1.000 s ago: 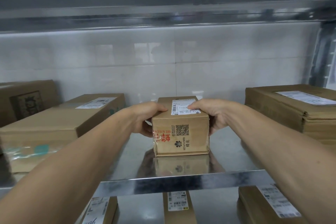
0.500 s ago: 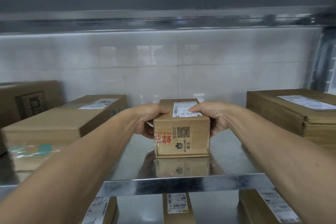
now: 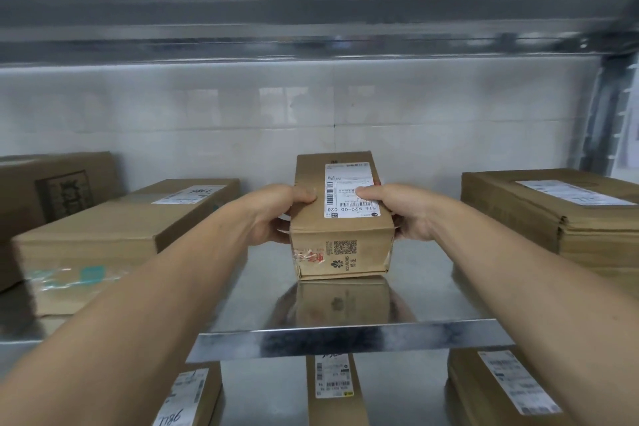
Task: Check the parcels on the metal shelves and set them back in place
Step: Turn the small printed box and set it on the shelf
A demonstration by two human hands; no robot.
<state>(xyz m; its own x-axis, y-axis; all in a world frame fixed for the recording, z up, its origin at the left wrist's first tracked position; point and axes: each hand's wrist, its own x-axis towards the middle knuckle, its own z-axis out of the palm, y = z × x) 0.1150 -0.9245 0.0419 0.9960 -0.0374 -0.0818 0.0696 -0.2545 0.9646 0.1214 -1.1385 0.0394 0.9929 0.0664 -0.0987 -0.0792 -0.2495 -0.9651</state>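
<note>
Head view: a small parcel [image 3: 340, 218] is gripped from both sides at the middle of the metal shelf [image 3: 349, 334]. The left hand [image 3: 280, 214] is pressed on its left side with the thumb over the top edge. The right hand [image 3: 403, 211] is pressed on its right side, with the thumb laid on the white label [image 3: 351, 188]. The parcel is tipped toward the camera, so that the label is shown. Its front bottom edge appears to rest on the shelf, and its reflection is seen just below.

A long box [image 3: 114, 235] lies well to the left and a flat stack [image 3: 567, 218] well to the right; neither is touched. More parcels are seen on the lower shelf [image 3: 337, 391].

Judged from this, the label is being checked and the parcel is not yet set back. The polished shelf looks slick: if the tilt is increased or one hand is loosened, the front edge could slide toward the lip and the parcel could drop. The label could also be creased under the right thumb.
</note>
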